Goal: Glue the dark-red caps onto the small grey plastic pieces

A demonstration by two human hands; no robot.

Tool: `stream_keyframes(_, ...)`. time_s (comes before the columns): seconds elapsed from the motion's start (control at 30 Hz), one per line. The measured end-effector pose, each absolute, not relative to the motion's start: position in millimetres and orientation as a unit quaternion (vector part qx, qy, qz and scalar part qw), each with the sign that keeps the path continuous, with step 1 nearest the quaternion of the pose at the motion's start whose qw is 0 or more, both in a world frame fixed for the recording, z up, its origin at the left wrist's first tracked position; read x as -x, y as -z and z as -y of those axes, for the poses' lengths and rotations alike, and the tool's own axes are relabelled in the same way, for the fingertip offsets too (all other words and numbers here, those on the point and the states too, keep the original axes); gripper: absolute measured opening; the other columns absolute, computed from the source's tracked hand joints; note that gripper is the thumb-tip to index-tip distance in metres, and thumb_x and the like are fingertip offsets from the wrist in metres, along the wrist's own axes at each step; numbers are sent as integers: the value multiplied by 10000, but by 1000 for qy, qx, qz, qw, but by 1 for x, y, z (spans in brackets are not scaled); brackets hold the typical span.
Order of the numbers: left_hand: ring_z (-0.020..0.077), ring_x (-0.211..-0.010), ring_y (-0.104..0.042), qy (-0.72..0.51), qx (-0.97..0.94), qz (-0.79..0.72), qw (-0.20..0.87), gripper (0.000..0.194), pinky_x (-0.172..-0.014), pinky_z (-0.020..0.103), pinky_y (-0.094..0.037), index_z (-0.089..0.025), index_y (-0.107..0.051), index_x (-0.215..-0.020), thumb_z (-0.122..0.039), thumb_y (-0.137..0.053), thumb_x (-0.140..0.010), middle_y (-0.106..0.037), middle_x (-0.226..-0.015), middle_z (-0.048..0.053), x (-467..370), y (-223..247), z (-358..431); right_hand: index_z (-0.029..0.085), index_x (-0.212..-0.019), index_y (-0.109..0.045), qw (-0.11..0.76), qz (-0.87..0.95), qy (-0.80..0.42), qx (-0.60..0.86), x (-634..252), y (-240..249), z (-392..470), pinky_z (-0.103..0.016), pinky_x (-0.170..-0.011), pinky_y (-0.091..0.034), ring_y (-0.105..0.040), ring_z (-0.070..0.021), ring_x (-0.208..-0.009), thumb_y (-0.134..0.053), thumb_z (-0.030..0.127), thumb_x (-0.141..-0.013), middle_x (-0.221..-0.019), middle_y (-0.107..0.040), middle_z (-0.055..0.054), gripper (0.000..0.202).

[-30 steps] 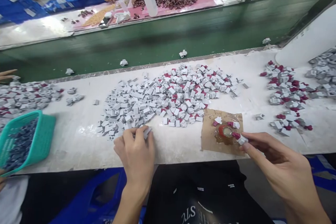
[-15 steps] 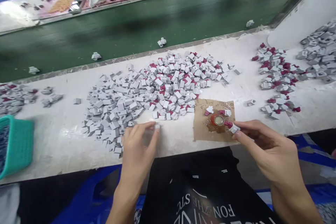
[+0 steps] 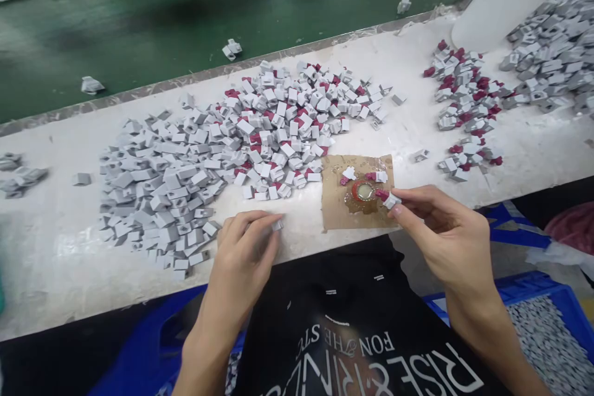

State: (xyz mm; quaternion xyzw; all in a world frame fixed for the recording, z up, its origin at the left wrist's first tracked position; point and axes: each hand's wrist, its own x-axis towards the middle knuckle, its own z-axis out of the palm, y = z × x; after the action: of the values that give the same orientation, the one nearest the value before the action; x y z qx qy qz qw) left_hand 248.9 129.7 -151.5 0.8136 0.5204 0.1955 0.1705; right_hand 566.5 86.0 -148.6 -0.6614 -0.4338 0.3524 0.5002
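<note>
Between thumb and fingertips, my left hand [image 3: 245,247] pinches a small grey block [image 3: 277,223] just above the white table, at the front edge of the grey pile. My right hand [image 3: 445,235] is closed on a grey-and-maroon piece [image 3: 388,198], its maroon end pointing left toward a small round red-rimmed cap [image 3: 364,190]. The cap stands in a wet brown stain on a cardboard square [image 3: 334,213]. Two more grey-and-maroon pieces lie on the cardboard behind the cap, one at the left [image 3: 348,174] and one at the right [image 3: 377,177].
A large pile of grey blocks [image 3: 162,179], mixed with maroon parts, spreads across the table [image 3: 60,260]. More pieces [image 3: 473,93] lie at the right beside a white pillar [image 3: 492,6]. A blue crate [image 3: 563,303] sits below the table at lower right.
The view has shifted, so the table's contents sit further left and higher. My left fingers have closed more around the small block. My right hand still holds its piece beside the cap.
</note>
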Motion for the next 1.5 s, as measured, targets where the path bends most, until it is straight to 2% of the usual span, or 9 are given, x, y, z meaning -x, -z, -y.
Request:
stream_keyframes(0.17, 250, -1170, -773, -209, -826, -487, 193, 204, -1053, 408, -601, -255, -737, -1339, -167, -694, -1160, -780, -1264, 62, -257, 159, -130, 321, -1158, -932, 502, 453, -342, 652, -564, 151, -88, -352, -857, -687, -835, -210, -1003, -876, 210, -1051, -1084, -877, -20, 164)
stream_keyframes(0.4, 236, -1096, -741, -225, -811, -506, 191, 188, -1005, 379, -634, -177, -774, -1290, -129, -630, -1179, -709, -1156, 86, -286, 169, -124, 323, -1209, -919, 495, 486, -315, 648, -558, 151, -89, -403, -914, -682, -836, -238, -1071, -838, 173, -1070, -1136, -878, -32, 220)
stream_keyframes(0.53, 236, -1228, -756, -225, -818, -480, 225, 268, -1059, 354, -645, -187, -739, -1397, -119, -635, -1160, -670, -1328, 123, -280, 168, -126, 296, -1199, -913, 475, 520, -288, 649, -557, 150, -92, -401, -877, -690, -835, -235, -1004, -805, 151, -1072, -1098, -876, -43, 221)
stream_keyframes(0.63, 232, -1255, -761, -211, -841, -437, 239, 306, -1098, 352, -638, -223, -716, -1417, -100, -664, -1142, -710, -1346, 104, -270, 169, -129, 289, -1175, -912, 464, 539, -262, 653, -556, 149, -94, -409, -873, -702, -842, -242, -987, -790, 158, -1073, -1091, -879, -55, 205)
stream_keyframes(0.73, 214, -1156, -789, -221, -829, -442, 261, 214, -1053, 336, -651, -242, -740, -1324, -131, -688, -1148, -769, -1241, 63, -267, 169, -132, 287, -1135, -912, 458, 545, -254, 655, -556, 147, -97, -416, -866, -711, -845, -247, -971, -787, 172, -1072, -1068, -881, -57, 182)
stream_keyframes(0.87, 177, -958, -788, -243, -759, -497, 343, 177, -897, 295, -671, -277, -804, -1285, -220, -739, -1131, -811, -1201, 35, -281, 161, -133, 283, -1114, -921, 466, 532, -283, 648, -557, 144, -99, -390, -814, -704, -817, -220, -893, -808, 165, -1051, -1010, -866, -44, 175)
stream_keyframes(1.13, 216, -918, -855, -341, -501, -466, 644, 139, -849, 317, -741, -268, -897, -1126, -342, -917, -1010, -873, -1036, 37, -352, 128, -162, 313, -1106, -927, 579, 356, -462, 570, -563, 139, -108, -447, -937, -771, -902, -267, -1014, -949, 360, -999, -1069, -906, -25, 119)
stream_keyframes(1.23, 210, -882, -853, -350, -470, -440, 680, 152, -827, 319, -746, -247, -901, -1121, -343, -922, -1005, -880, -997, 37, -371, 123, -174, 324, -1102, -929, 592, 309, -512, 540, -564, 138, -114, -504, -1001, -777, -919, -292, -1056, -989, 425, -966, -1137, -935, -27, 180)
stream_keyframes(1.5, 205, -886, -855, -341, -445, -428, 709, 202, -839, 311, -744, -233, -897, -1120, -390, -941, -1001, -888, -1013, 44, -382, 129, -179, 333, -1043, -951, 599, 315, -478, 559, -566, 140, -117, -407, -908, -770, -883, -245, -983, -996, 403, -929, -1033, -902, -21, 141)
